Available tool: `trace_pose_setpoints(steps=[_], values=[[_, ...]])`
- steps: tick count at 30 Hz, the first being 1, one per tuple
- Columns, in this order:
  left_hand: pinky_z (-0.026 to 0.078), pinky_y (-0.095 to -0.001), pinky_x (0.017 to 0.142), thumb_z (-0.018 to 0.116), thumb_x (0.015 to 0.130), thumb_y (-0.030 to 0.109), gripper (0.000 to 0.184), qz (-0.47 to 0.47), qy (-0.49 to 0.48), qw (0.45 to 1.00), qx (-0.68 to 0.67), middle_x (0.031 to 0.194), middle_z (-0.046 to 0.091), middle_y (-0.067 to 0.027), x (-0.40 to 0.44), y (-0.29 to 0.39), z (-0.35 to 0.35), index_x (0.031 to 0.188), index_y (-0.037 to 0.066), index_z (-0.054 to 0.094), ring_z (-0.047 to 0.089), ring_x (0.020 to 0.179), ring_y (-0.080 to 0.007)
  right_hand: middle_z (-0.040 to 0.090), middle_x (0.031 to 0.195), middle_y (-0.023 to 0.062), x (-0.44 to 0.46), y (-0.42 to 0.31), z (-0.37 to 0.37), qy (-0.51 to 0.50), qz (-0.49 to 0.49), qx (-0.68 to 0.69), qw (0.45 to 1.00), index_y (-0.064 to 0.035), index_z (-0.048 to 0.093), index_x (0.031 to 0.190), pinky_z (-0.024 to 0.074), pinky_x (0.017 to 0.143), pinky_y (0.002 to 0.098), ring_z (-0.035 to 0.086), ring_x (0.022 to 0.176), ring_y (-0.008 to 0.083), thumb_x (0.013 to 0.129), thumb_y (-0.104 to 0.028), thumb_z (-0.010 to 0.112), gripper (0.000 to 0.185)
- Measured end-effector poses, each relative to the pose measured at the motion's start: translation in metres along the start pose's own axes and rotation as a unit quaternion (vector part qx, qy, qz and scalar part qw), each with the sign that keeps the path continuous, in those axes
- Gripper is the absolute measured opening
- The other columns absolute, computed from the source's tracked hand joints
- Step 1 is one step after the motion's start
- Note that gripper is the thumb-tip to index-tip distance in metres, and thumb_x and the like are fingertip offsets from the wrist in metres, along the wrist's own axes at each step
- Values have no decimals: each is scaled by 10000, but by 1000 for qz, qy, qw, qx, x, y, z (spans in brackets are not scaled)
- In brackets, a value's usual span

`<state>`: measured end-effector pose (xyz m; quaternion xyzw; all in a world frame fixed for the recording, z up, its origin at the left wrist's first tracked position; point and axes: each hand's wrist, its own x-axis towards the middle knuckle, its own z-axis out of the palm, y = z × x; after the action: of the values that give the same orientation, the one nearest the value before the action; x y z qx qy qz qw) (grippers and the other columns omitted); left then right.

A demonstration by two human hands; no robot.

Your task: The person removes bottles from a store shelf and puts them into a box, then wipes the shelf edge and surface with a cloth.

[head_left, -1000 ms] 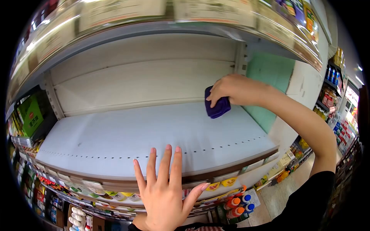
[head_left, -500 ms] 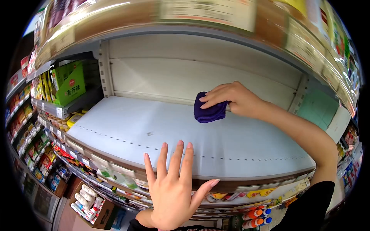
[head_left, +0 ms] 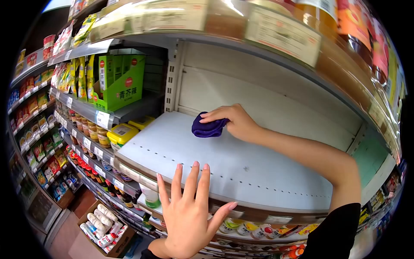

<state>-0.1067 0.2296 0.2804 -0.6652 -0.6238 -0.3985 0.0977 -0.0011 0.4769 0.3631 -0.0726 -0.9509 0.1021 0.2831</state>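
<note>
My right hand (head_left: 236,123) presses a folded purple cloth (head_left: 208,126) against the white shelf board (head_left: 267,172), near its back left part. Its fingers lie bent over the top of the cloth. My left hand (head_left: 186,211) is held palm down with fingers spread at the front edge of the board, and nothing is in it. Whether its fingertips touch the board cannot be made out. A row of small holes runs along the board, with a small dark mark behind it.
Price tags line an upper shelf (head_left: 282,34) holding bottles. At the left are a green box (head_left: 125,84), yellow tubs (head_left: 122,133) and jars. Packed shelves run below the board. A carton of white bottles (head_left: 103,226) stands on the floor at lower left.
The view has swung left, bringing more of the left shelves in. My right hand and the cloth have moved left along the board. My left hand remains spread at the front edge.
</note>
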Motion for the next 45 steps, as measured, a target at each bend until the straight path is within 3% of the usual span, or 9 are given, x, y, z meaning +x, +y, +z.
trace_pose_setpoints(steps=[13,14,17,23,27,30,36,40,45], values=[[122,-646,1090,617,803,585,773,63,-21,998,3,1370,480,-196,10,-56,-10,1336,36,511,360,1313,-448,687,1059,182,98,61,85,28,18,6,999,-18,715,1019,482,957,322,658,1026,309,619,166,419,531],[143,-677,1075,610,808,567,809,79,23,996,-39,1415,428,-189,5,-62,-1,1393,36,436,322,1334,-444,686,1060,180,102,66,87,33,18,5,999,-18,714,1020,480,960,321,657,1027,310,621,165,417,530],[136,-679,1075,612,799,570,831,86,8,995,-53,1434,398,-201,5,-66,-2,1403,33,419,301,1335,-457,680,1072,182,109,84,96,18,9,-3,1000,-19,712,1027,476,968,325,652,1037,318,612,176,403,553],[126,-705,1055,613,793,581,852,87,-5,995,-45,1432,401,-193,6,-67,-2,1413,34,407,312,1326,-447,655,1139,180,106,88,96,-30,21,19,999,-26,696,1072,430,1017,313,613,1122,316,589,193,396,608],[127,-700,1062,577,797,665,845,59,-10,998,-28,1342,496,-213,9,-62,4,1332,14,518,393,1280,-468,660,1113,188,104,89,91,-49,12,16,999,-52,701,1075,440,993,345,617,1076,353,563,213,392,654],[138,-717,1042,606,796,596,848,76,-15,997,-27,1414,422,-190,8,-60,1,1403,35,420,330,1314,-440,662,1106,183,101,95,87,-66,22,3,998,-83,705,1083,450,962,358,621,1038,367,561,218,404,674],[148,-717,1036,596,803,608,836,74,-18,997,2,1406,433,-184,12,-54,-3,1391,36,435,333,1315,-435,670,1082,173,78,104,73,-74,15,4,997,-141,719,1084,467,921,341,628,987,356,581,220,425,686],[149,-716,1037,579,808,620,835,-62,-184,971,-137,1408,434,-176,27,-37,-27,1392,41,436,328,1320,-434,672,1085,165,57,103,60,-75,55,2,996,-143,720,1085,462,933,333,627,1004,346,576,218,423,691],[147,-711,1043,561,809,636,828,-58,-200,970,-122,1403,445,-164,27,-28,-26,1377,43,457,331,1323,-426,669,1100,158,32,100,42,-71,38,30,996,-153,717,1094,459,938,333,627,1013,344,554,219,403,727]])
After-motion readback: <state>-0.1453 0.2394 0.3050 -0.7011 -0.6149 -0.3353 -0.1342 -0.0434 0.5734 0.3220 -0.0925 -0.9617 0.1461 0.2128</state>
